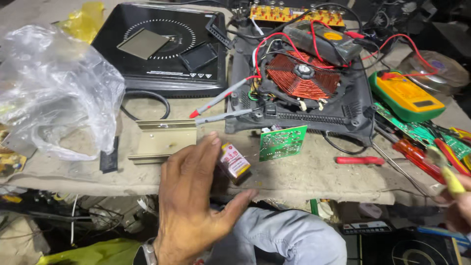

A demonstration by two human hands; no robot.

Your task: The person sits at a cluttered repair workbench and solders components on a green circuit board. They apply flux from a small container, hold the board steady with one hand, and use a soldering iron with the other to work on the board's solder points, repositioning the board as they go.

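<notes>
My left hand (194, 196) is raised over the near edge of the workbench, fingers pinching a small box-shaped battery (234, 163) with a pink and yellow label. My right hand (458, 208) is at the far right edge, mostly cut off, gripping a tool with a yellow handle (451, 179). Just beyond the battery lies a small green circuit board (283, 142). Behind it sits an opened induction cooker (299, 86) with its copper coil (301, 76) exposed and red and black wires over it.
A metal heat sink (162, 140) lies left of my left hand. A crumpled clear plastic bag (54, 88) covers the left. The black glass cooker top (162, 46) is at the back. A yellow multimeter (407, 95), green boards (422, 132) and red screwdrivers (417, 157) crowd the right.
</notes>
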